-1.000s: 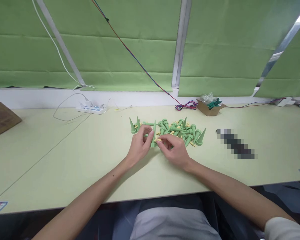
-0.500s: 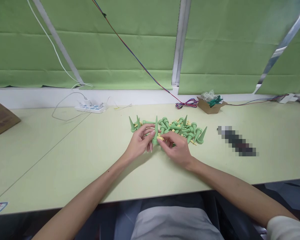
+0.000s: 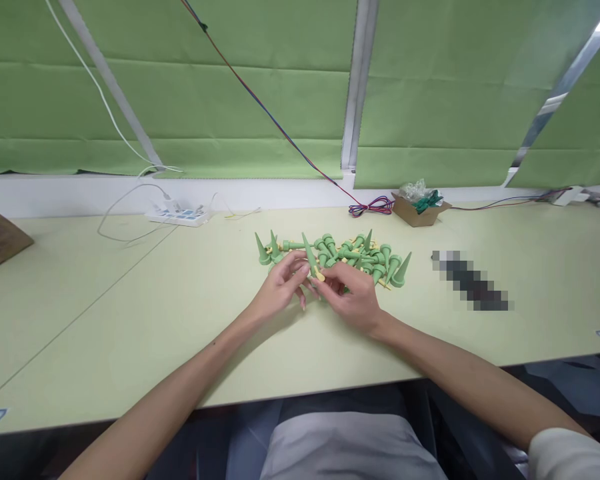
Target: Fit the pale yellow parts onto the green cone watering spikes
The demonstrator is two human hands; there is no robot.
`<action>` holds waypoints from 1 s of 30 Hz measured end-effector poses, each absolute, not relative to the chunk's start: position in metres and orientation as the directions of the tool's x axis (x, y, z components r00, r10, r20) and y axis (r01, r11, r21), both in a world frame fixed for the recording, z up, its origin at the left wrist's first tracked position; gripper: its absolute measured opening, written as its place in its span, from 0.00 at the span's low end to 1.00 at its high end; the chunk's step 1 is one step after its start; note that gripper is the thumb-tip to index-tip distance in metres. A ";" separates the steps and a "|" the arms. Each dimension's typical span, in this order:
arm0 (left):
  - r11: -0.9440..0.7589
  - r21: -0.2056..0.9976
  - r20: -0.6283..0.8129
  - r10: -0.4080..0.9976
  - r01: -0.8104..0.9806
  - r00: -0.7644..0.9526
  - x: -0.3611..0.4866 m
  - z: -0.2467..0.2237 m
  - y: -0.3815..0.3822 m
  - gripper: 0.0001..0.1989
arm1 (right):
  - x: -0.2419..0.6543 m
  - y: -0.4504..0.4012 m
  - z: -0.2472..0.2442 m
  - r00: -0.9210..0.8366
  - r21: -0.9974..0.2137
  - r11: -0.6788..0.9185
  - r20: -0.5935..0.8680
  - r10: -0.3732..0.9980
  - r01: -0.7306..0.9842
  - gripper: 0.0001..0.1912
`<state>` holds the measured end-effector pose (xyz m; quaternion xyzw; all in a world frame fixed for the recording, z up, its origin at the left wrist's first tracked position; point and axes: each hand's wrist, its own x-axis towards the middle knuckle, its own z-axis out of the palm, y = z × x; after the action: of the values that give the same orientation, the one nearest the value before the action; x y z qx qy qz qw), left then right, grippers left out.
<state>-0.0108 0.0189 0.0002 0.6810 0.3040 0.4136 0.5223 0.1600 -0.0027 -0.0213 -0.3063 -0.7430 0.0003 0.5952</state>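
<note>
In the head view, the left hand [image 3: 281, 285] grasps a tilted green spike [image 3: 309, 250] at the near side of the heap [image 3: 350, 255], while the right hand [image 3: 353, 293] pinches a yellow piece [image 3: 319, 275] at the spike's lower end. Beyond the heap, rightward, sits a cardboard box [image 3: 416, 213].

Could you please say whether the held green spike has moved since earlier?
Yes: the held spike has tilted, its tip farther left of the coiled wires.
</note>
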 end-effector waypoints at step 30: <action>-0.165 0.986 0.158 0.863 -0.028 0.479 -0.012 0.003 0.019 0.17 | 0.158 -0.006 -0.021 -0.136 -0.441 0.811 0.842 0.522 0.385 0.06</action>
<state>-0.0125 0.0185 0.0031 0.6517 0.3204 0.3972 0.5612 0.1577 -0.0057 -0.0208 -0.3018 -0.7512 0.0590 0.5841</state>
